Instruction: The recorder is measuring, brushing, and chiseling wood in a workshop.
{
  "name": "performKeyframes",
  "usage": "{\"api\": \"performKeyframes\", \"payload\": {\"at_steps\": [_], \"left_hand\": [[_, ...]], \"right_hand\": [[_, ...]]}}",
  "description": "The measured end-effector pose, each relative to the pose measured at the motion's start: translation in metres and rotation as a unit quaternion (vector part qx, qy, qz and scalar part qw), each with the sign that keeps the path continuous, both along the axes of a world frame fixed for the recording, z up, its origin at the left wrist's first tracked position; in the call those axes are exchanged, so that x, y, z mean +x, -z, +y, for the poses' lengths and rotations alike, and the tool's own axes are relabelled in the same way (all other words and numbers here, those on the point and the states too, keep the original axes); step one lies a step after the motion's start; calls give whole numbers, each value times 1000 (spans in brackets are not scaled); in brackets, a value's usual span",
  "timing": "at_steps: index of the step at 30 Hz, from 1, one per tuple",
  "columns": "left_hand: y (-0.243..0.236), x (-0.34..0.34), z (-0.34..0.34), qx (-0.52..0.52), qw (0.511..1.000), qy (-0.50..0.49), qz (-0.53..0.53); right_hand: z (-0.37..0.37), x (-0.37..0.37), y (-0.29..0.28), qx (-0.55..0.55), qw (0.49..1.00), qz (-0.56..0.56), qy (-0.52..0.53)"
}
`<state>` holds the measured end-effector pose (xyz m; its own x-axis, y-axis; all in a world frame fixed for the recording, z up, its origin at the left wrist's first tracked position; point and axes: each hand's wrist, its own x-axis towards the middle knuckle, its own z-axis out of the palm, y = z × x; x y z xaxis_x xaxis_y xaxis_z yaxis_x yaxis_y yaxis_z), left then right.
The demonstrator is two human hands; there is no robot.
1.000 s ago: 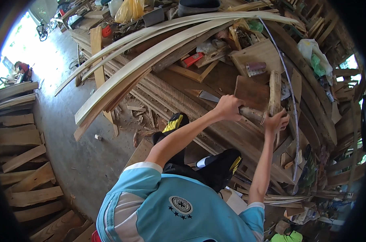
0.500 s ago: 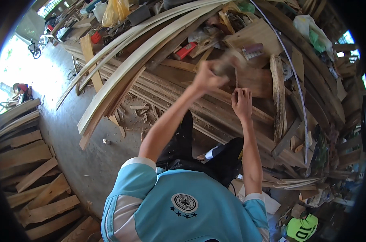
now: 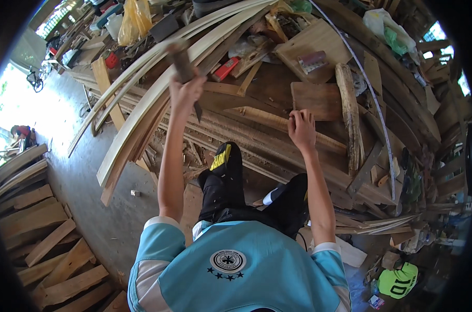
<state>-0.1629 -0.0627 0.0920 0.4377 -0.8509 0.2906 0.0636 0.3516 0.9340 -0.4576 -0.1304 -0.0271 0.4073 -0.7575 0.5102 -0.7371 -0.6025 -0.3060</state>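
My left hand (image 3: 186,96) is raised at the left, closed round a blurred dark tool (image 3: 182,63). A thick, block-like end sticks out above the fist and a dark pointed part shows below it; its kind is unclear. My right hand (image 3: 302,129) rests with curled fingers at the near left corner of a rectangular brown wood block (image 3: 321,102). What those fingers grip, if anything, is hidden. Beneath lies a long timber (image 3: 277,120) on stacked planks.
Curved pale wood strips (image 3: 137,132) sweep across the left. A rough timber piece (image 3: 346,109) stands right of the block. A red box (image 3: 226,68) and a purplish cylinder (image 3: 312,58) lie beyond. Cut boards (image 3: 38,221) cover the lower left floor. Another person (image 3: 23,134) is far left.
My left hand has swung up and left with the tool, away from my right hand. A thin upright piece seen above my right hand no longer shows. The view has shifted slightly.
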Motion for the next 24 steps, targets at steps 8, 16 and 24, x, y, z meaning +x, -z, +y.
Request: {"api": "performKeyframes", "payload": {"at_steps": [8,16,24], "left_hand": [[118,-25,-22,266,927,-52,-258],[132,-33,-21,295,936,-68,-182],[130,-34,-17,232,949,-102,-190]], "right_hand": [[15,61,-31,80,993,-62,-56],[-14,159,-42,303,902,309,-8],[-26,159,-54,507,848,150,27]]}}
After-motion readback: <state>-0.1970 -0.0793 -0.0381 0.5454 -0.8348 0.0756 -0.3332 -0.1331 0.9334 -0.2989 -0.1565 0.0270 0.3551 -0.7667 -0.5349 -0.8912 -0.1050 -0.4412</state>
